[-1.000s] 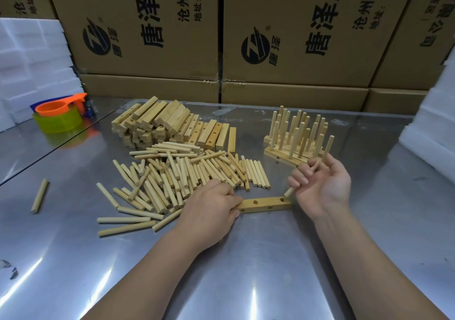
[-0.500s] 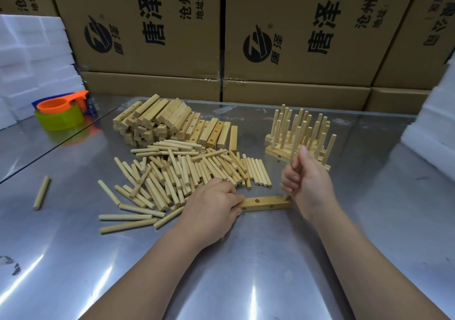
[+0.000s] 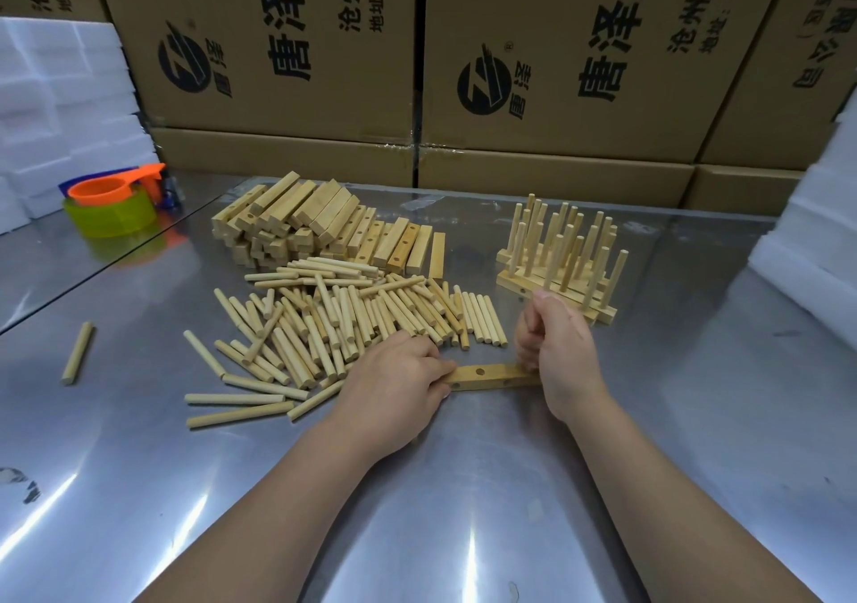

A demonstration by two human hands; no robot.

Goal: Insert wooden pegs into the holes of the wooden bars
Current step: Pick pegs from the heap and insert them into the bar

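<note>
Left hand (image 3: 394, 373) pins a pale drilled wooden bar (image 3: 491, 376) flat on the steel table (image 3: 463, 509); right hand (image 3: 554, 347), fisted, at its far end.

Right hand (image 3: 554, 352) is curled into a fist over the right end of the wooden bar (image 3: 487, 376); that end and any hole there are hidden. Whatever the fist holds is covered; peg not visible. Left hand (image 3: 394, 382) hides the bar's left end and part of the loose peg pile (image 3: 343, 319) near the table's middle. Lower bars in the bar stack (image 3: 306, 227) are buried under upper ones; count indeterminate. Cardboard boxes (image 3: 278, 46) along the table's far edge are cut off at the frame top, print incomplete. Both forearms run off the bottom edge.
</note>
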